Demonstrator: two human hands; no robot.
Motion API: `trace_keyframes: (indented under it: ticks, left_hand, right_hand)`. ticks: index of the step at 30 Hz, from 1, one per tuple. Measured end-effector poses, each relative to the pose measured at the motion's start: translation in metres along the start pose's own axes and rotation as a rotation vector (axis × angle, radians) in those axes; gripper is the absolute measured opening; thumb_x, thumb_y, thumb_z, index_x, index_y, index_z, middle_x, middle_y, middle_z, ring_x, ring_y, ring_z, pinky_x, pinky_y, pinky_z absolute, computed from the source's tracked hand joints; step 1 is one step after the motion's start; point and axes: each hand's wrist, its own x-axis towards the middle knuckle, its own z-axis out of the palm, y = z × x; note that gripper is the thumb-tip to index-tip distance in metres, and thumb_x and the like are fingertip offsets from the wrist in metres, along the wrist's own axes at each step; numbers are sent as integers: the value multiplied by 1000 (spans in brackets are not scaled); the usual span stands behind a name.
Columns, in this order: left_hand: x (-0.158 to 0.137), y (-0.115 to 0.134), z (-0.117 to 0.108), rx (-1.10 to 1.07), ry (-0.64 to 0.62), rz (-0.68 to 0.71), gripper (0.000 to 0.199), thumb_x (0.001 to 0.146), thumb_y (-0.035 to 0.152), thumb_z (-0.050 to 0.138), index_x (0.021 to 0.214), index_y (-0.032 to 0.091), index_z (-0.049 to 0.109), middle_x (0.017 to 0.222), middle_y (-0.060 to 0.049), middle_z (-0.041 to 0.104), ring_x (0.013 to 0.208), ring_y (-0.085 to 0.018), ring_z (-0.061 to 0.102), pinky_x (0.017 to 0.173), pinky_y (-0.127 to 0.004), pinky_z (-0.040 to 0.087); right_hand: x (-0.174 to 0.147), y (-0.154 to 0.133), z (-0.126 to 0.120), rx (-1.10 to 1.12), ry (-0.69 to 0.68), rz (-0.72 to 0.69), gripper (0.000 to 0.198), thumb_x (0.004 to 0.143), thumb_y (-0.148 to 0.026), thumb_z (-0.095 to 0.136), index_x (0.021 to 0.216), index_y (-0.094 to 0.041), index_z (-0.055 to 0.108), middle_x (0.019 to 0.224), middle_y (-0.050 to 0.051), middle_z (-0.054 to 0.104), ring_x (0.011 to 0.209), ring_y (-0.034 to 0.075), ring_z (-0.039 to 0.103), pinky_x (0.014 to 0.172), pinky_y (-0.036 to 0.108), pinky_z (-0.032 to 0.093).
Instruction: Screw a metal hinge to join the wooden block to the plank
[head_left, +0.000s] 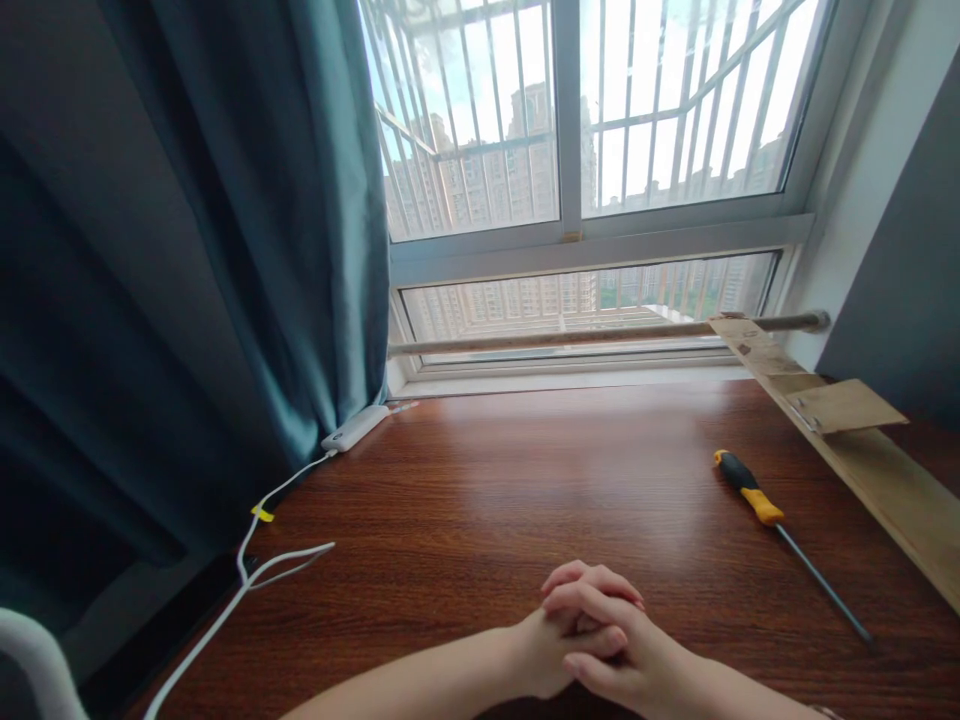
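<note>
My left hand (544,640) and my right hand (630,640) are clasped together at the near edge of the brown wooden table (480,500). Their fingers interlock and are closed around each other, with no object showing between them. To the right lies a screwdriver (761,505) with a black and yellow handle and a long metal shaft, its tip pointing toward the near right. Neither hand touches it.
A wooden board (862,450) with a small flat piece (851,405) attached runs along the right side. At the left are a white power strip (356,428), its white cable (217,620) and a blue curtain (322,200). A barred window (570,120) stands behind the table.
</note>
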Motion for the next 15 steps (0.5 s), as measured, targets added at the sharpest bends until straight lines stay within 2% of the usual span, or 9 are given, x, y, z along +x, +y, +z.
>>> trace_keyframes:
  ticks: [5,11,15]
  left_hand:
    - [0,2,0,45,-17,0,40,85,43,52,115,18,54,104,-10,49,103,-21,49,89,-37,42]
    - [-1,1,-1,85,-18,-5,39,84,44,52,114,18,54,102,-9,51,101,-20,49,87,-35,42]
    - [0,3,-1,104,-18,0,39,85,43,51,114,17,55,103,-9,51,101,-21,48,87,-36,42]
  right_hand:
    - [2,-2,-1,-29,-27,1,42,70,-13,58,111,-19,56,109,10,54,110,22,48,92,34,44]
    - [2,15,4,-45,20,-103,42,68,-19,59,109,-19,56,106,10,54,107,23,50,90,36,45]
    - [3,17,5,-61,22,-103,41,66,-17,60,107,-20,57,106,9,54,107,23,50,89,35,46]
